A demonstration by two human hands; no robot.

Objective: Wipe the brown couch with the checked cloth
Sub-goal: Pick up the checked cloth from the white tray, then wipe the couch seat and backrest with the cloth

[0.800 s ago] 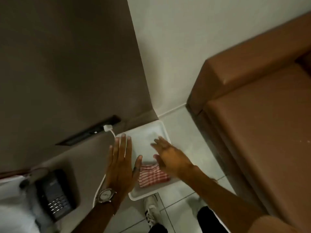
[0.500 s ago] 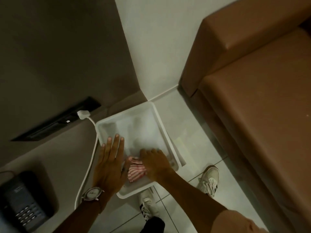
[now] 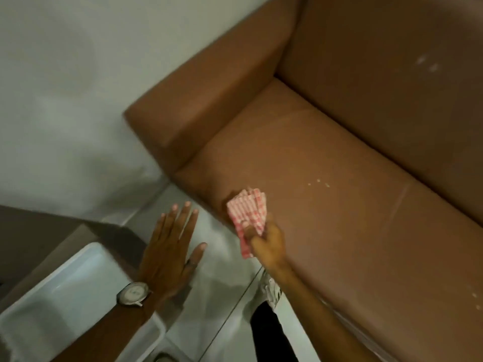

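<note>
No brand or writing can be read anywhere; the face of the watch [image 3: 133,293] on the left wrist is too blurred to show any mark.

The person stands at the corner of the brown couch [image 3: 326,205], beside its armrest. A white tray [image 3: 78,286] sits at the lower left on a low grey-brown surface, and the pale tiled floor [image 3: 222,296] runs between it and the couch. One shoe [image 3: 270,290] and a dark trouser leg show under the right forearm. A few small pale specks [image 3: 318,182] lie on the seat, a little beyond the cloth, and some more on the backrest. Nothing lies between the cloth and the seat in front of it.

The right hand [image 3: 266,244] pinches the checked cloth [image 3: 248,215] by its lower part, the fingers closed around it. The cloth is folded, red and white, and is held over the front edge of the seat near the armrest; I cannot tell if it touches the leather. Its long axis runs away from the hand, toward the backrest, and the free end fans out a little.

The left hand [image 3: 170,252] is flat and holds nothing, palm down over the floor, the fingers straight and close together, the thumb spread to the side.
</note>
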